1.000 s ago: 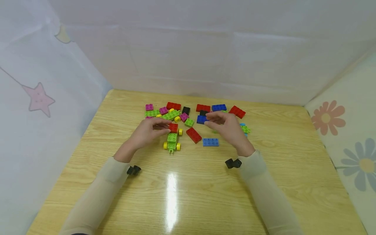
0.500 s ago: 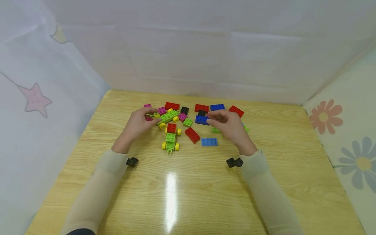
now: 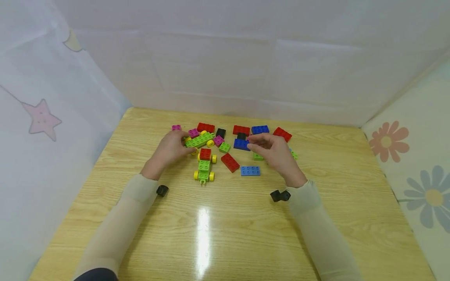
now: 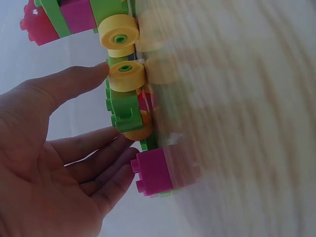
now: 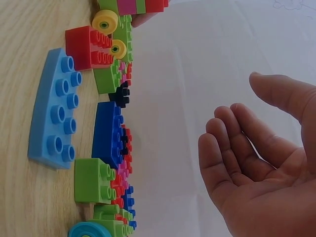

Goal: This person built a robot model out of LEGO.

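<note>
My left hand point(image 3: 171, 148) is at the left end of a long green toy car base point(image 3: 200, 140) with yellow wheels. In the left wrist view its thumb touches a yellow wheel point(image 4: 127, 75), and the fingers reach round the far side, so the hand pinches the base. My right hand point(image 3: 275, 154) hovers near a dark blue brick point(image 3: 241, 144); in the right wrist view it holds nothing, fingers loosely bent. A built car point(image 3: 204, 165) of green and red bricks on yellow wheels stands in front of the green base.
A red brick point(image 3: 230, 162) and a light blue brick point(image 3: 250, 171) lie between the hands. Farther back are more red bricks point(image 3: 206, 127), a blue brick point(image 3: 260, 129), a black brick point(image 3: 220, 133) and several pink ones, one at the far left point(image 3: 176, 127). A white sheet hangs behind the table.
My left hand has left the built car, moved back and left, and come down round the end of the green car base. The right hand has hardly moved.
</note>
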Action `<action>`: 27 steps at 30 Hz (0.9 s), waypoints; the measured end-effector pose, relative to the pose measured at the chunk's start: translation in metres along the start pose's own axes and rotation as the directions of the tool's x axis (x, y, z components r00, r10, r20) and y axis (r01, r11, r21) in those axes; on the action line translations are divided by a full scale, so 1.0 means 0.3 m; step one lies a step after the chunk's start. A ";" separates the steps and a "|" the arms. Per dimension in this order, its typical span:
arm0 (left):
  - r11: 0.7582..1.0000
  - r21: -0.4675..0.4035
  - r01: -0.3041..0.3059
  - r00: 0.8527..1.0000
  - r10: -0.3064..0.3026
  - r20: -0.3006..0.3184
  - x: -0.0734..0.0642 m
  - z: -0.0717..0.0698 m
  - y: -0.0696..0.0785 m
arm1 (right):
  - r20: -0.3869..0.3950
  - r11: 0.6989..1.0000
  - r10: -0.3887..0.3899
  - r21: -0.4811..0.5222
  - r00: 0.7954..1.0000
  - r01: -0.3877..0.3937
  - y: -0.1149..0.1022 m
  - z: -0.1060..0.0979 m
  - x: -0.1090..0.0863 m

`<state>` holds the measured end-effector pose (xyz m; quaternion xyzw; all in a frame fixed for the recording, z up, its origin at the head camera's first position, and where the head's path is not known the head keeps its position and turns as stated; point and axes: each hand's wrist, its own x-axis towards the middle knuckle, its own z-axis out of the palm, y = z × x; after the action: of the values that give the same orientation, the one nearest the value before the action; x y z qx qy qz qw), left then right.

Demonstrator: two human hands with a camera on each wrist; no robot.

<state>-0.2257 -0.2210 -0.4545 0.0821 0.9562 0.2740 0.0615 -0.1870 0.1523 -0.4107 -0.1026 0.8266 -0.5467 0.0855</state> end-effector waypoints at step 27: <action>0.997 0.072 -0.010 0.999 0.014 -0.051 -0.060 -0.058 0.032 | 0.018 1.000 0.000 0.005 1.000 -0.001 0.004 0.009 0.001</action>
<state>-0.2097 -0.2253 -0.4334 0.0831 0.9661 0.2421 0.0324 -0.1868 0.1504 -0.4126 -0.1071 0.8243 -0.5480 0.0933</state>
